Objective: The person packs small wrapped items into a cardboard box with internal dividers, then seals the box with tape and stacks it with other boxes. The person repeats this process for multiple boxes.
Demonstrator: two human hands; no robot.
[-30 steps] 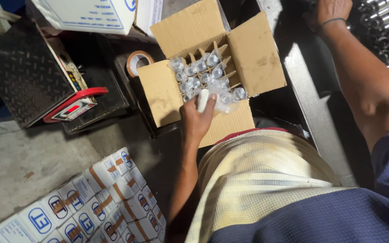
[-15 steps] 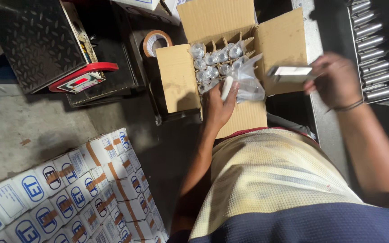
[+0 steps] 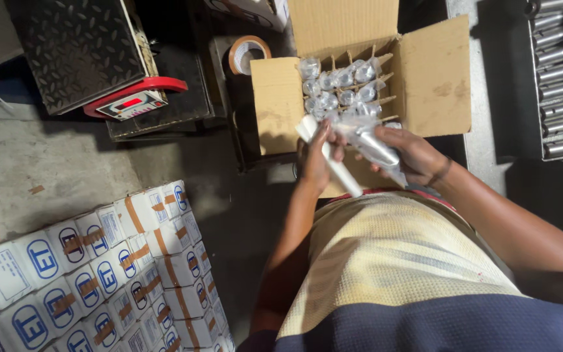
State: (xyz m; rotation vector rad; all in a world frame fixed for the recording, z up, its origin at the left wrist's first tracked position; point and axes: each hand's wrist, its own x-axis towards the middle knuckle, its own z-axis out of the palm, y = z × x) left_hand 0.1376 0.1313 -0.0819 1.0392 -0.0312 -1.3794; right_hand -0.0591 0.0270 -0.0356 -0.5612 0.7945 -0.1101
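Left hand (image 3: 316, 163) is closing around a white rolled tube (image 3: 329, 156); right hand (image 3: 412, 153) is clamping a plastic-bagged metal cylinder (image 3: 376, 145), both just over the near edge of the open cardboard box (image 3: 434, 78). The cylinder's long axis is running from upper left down to lower right, shiny grey under crinkled clear wrap. The tube is slanting the same way, beside it.
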